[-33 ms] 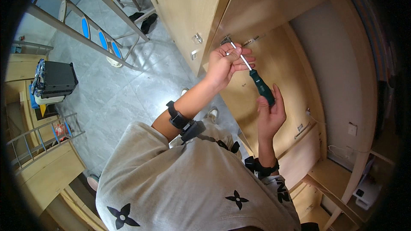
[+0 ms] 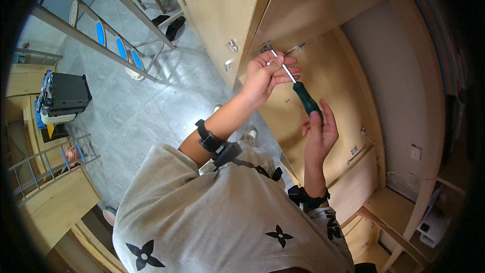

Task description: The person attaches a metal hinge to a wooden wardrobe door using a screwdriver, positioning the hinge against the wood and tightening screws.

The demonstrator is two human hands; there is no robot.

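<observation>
A screwdriver with a dark green handle and bright metal shaft slants across the cabinet opening, its tip up and to the left. My left hand pinches the shaft near the tip between thumb and forefinger, the other fingers stretched out beyond it. Around the handle's lower end closes my right hand, thumb on top. The shaft's tip meets a small metal hinge on the wooden cabinet panel. Whether the tip sits in a screw is too small to tell.
A light wooden door with metal fittings stands at upper left of my hands. Metal ladder rails with blue steps slope over the grey tiled floor. A dark crate stands farther left. White cables hang in the cabinet at right.
The thumb and fingers of my right hand have shifted round the handle, and the handle has turned slightly. My left hand stays on the shaft in about the same place.
</observation>
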